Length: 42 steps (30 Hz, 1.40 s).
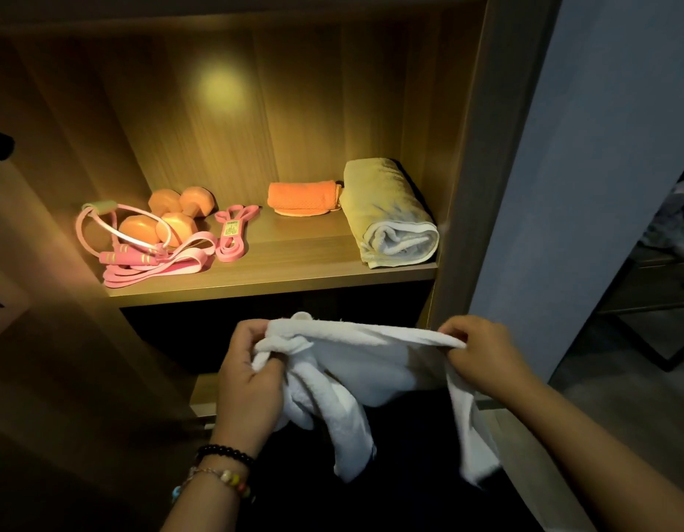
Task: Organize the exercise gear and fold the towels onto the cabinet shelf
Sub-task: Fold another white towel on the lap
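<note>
A white towel (355,362) hangs stretched between my hands, below and in front of the lit cabinet shelf (294,259). My left hand (248,374) grips its bunched left end; my right hand (482,351) pinches its top edge on the right. On the shelf, two orange dumbbells (171,218) lie at the left with a pink jump rope (129,251) and a pink resistance band (232,232). A folded orange towel (302,197) lies at the back. A folded white towel (390,216) lies at the right end.
The cabinet's right side panel (474,186) stands close to my right hand, with a grey wall (586,186) beyond it. Below the shelf is a dark compartment (217,332). A dark metal frame (647,339) stands on the floor at far right.
</note>
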Each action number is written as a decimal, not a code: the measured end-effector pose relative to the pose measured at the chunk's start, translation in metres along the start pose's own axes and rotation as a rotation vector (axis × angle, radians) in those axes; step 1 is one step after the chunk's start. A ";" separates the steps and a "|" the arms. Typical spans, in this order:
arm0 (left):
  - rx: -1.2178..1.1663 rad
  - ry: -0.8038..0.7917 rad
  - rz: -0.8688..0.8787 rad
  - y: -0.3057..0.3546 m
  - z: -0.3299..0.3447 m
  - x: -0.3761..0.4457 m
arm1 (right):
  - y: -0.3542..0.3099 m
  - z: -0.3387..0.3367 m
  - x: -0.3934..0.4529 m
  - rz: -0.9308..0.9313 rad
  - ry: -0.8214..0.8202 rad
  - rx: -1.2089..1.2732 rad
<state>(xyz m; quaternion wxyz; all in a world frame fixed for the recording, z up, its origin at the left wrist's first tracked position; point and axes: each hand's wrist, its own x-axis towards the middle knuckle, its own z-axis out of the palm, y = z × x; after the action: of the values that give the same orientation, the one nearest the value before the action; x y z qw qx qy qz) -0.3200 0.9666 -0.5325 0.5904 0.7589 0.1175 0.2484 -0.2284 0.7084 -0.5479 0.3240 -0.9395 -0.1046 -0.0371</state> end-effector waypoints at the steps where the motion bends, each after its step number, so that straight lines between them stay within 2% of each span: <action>1: -0.006 0.024 -0.040 -0.002 0.000 0.000 | 0.007 0.002 -0.002 0.041 0.012 0.030; 5: 0.123 0.017 -0.045 0.000 0.004 -0.001 | 0.002 0.001 0.000 0.029 0.071 0.194; 8: 0.236 -0.118 0.073 0.008 0.011 -0.008 | -0.022 -0.003 0.001 -0.055 -0.033 0.215; 11: 0.273 -0.206 0.141 0.009 0.021 -0.015 | -0.045 -0.007 0.000 -0.031 -0.073 0.269; 13: 0.255 -0.177 0.097 0.003 0.026 -0.017 | -0.051 -0.007 0.001 0.068 -0.129 0.360; 16: 0.189 -0.034 -0.023 -0.013 0.026 -0.016 | -0.047 0.001 0.000 0.223 -0.238 0.469; 19: 0.103 0.072 -0.200 -0.027 0.022 -0.016 | -0.036 0.025 -0.011 0.294 -0.277 0.511; 23: 0.026 0.038 -0.427 -0.054 0.018 -0.019 | -0.013 0.068 -0.033 0.163 -0.326 0.286; 26: -0.009 -0.008 -0.541 -0.067 0.014 -0.022 | -0.009 0.079 -0.040 0.036 -0.371 0.208; 31: -0.105 -0.105 -0.555 -0.068 0.007 -0.023 | -0.010 0.074 -0.042 -0.173 -0.566 0.022; 36: -0.228 -0.053 -0.577 -0.065 0.006 -0.025 | -0.004 0.069 -0.047 -0.270 -0.729 -0.143; 39: -0.375 -0.010 -0.615 -0.061 0.006 -0.025 | -0.008 0.069 -0.042 -0.372 -0.731 -0.313; 42: -0.468 0.007 -0.631 -0.060 0.006 -0.025 | -0.019 0.077 -0.037 -0.507 -0.594 -0.478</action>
<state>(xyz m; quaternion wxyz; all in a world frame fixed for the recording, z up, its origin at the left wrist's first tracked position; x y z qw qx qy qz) -0.3309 0.9661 -0.5964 0.7945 0.5294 0.2873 0.0776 -0.2682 0.7641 -0.6018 0.0348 -0.9026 -0.4082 0.1325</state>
